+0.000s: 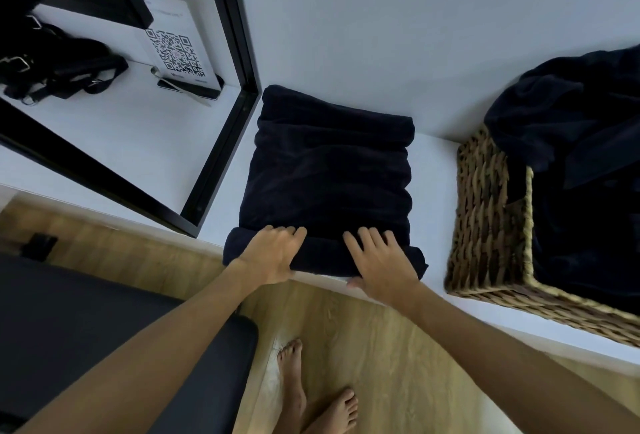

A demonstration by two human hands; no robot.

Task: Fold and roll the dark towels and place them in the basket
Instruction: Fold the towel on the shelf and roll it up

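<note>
White shelf top [363,52] fills the middle of the frame, and on it one folded dark towel [332,170] lies flat, its near edge already turned into a low roll under our left hand [273,255] and right hand [381,260], both spread wide and pressing down, gripping nothing. We judge the rolling just begun; next we must push evenly away. At right, one wicker basket [485,218] holds dark cloth, count unclear.

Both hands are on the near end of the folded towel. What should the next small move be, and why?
Probably push the roll forward, away from the body. The left hand and right hand lie flat on a short rolled section at the near edge of the dark towel, and most of it still lies flat on the white shelf.
</note>
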